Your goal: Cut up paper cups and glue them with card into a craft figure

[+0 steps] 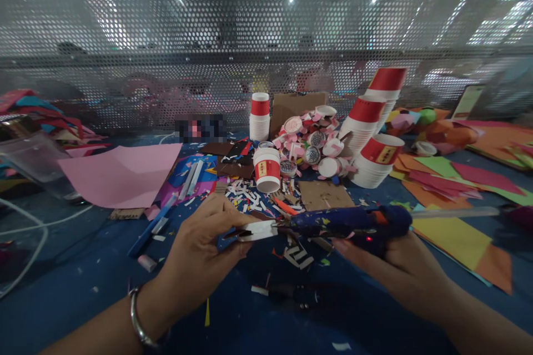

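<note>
My left hand is closed in a pinch on a small white paper strip with a dark piece beneath it, held over the blue table. My right hand is wrapped round the grip of a dark blue glue gun. The gun lies level, its nozzle touching the right end of the strip. A clear glue stick pokes out of the gun's back. A silver bangle sits on my left wrist.
An upturned red-and-white paper cup stands just beyond the hands amid paper scraps. Stacks of cups and a pile of cup bottoms lie behind. A pink sheet lies left, coloured paper right, a perforated screen at the back.
</note>
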The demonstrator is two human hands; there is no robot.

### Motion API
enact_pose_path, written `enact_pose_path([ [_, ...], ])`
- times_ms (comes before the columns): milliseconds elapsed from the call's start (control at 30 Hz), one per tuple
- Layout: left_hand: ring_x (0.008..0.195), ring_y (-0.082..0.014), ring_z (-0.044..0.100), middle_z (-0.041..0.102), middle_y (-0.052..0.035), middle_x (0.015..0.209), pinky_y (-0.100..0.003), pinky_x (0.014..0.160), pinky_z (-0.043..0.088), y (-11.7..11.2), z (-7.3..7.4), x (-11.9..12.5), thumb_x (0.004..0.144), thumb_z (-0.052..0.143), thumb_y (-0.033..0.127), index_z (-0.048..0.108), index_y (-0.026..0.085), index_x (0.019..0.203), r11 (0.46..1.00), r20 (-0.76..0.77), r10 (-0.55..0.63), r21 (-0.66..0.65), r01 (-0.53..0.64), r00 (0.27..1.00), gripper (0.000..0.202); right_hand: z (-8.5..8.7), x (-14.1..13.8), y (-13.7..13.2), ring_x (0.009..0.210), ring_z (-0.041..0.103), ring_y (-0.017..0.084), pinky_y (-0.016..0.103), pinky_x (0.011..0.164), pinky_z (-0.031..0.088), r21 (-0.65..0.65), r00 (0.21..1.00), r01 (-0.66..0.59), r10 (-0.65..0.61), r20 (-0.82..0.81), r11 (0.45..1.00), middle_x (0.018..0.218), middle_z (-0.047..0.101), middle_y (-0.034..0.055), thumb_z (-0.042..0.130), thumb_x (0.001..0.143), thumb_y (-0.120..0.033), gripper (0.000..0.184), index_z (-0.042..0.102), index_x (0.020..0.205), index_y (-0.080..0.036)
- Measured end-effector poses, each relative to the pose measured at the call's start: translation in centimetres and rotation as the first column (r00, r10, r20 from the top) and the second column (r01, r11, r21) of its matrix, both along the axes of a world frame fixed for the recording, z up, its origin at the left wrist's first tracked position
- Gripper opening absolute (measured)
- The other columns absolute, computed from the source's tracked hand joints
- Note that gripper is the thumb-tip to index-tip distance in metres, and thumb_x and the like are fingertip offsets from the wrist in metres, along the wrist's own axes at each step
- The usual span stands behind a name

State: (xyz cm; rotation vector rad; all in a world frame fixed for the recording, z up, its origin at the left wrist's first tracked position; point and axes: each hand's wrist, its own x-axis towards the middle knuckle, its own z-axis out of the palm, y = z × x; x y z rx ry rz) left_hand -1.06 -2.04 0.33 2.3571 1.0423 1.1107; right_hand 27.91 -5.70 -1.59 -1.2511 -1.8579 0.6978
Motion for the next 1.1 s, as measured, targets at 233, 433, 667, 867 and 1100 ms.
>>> enact_pose_path([
  [233, 0.075, -0.0143, 0.059, 0.061, 0.0020, 0.078, -0.026, 0.064, 0.043, 0.12, -0.23, -0.02, 0.083, 0.069, 0.000, 0.077, 0.026, 0.097, 1.000, -0.007, 0.003, -0.016, -0.003, 1.000, 0.031, 0.10, -0.14, -0.12, 0.078, 0.075, 0.024, 0.031, 0.074, 0.065, -0.038, 0.998, 0.050, -0.051, -0.032, 0.998, 0.075, 0.074, 0.0005, 0.064, 0.094, -0.048, 0.024, 0.077, 0.088, -0.028],
  [433, 0.073, -0.0138, 0.058, 0.061, 0.0027, 0.076, -0.025, 0.063, 0.043, 0.17, 0.06, 0.06, 0.084, 0.070, 0.001, 0.078, 0.028, 0.098, 1.000, 0.013, 0.004, -0.007, -0.004, 1.000, 0.031, -0.15, 0.21, -0.04, 0.071, 0.073, 0.024, 0.033, 0.072, 0.065, -0.032, 0.999, 0.048, -0.048, -0.016, 0.998, 0.064, 0.069, -0.0008, 0.065, 0.093, -0.047, 0.024, 0.076, 0.082, -0.029],
  [667, 0.068, -0.0140, 0.056, 0.060, 0.0021, 0.073, -0.025, 0.058, 0.041, 0.37, 0.12, 0.02, 0.084, 0.072, 0.004, 0.078, 0.026, 0.096, 1.000, 0.012, 0.001, 0.007, -0.001, 1.000, 0.026, 0.05, 0.23, 0.06, 0.071, 0.073, 0.022, 0.032, 0.065, 0.064, -0.023, 1.000, 0.012, -0.012, 0.028, 1.000, 0.078, 0.078, -0.0009, 0.059, 0.097, -0.045, 0.027, 0.080, 0.091, -0.029],
  [867, 0.070, -0.0142, 0.060, 0.065, 0.0016, 0.075, -0.025, 0.060, 0.046, 0.45, -0.02, -0.08, 0.084, 0.072, 0.005, 0.078, 0.026, 0.096, 0.999, 0.051, -0.032, 0.002, 0.032, 0.998, 0.025, -0.28, 0.37, 0.17, 0.091, 0.077, 0.027, 0.036, 0.079, 0.067, -0.012, 1.000, -0.007, 0.007, 0.012, 1.000, 0.098, 0.082, 0.0031, 0.060, 0.098, -0.044, 0.030, 0.080, 0.115, -0.029],
  [1100, 0.066, -0.0132, 0.059, 0.064, 0.0012, 0.075, -0.023, 0.056, 0.045, 0.37, 0.03, -0.02, 0.083, 0.071, 0.002, 0.078, 0.025, 0.096, 1.000, 0.053, -0.023, 0.002, 0.023, 0.998, 0.027, -0.24, 0.41, 0.14, 0.097, 0.077, 0.028, 0.038, 0.082, 0.067, -0.037, 1.000, 0.000, 0.000, 0.011, 0.999, 0.098, 0.082, 0.0017, 0.061, 0.097, -0.046, 0.028, 0.081, 0.110, -0.031],
])
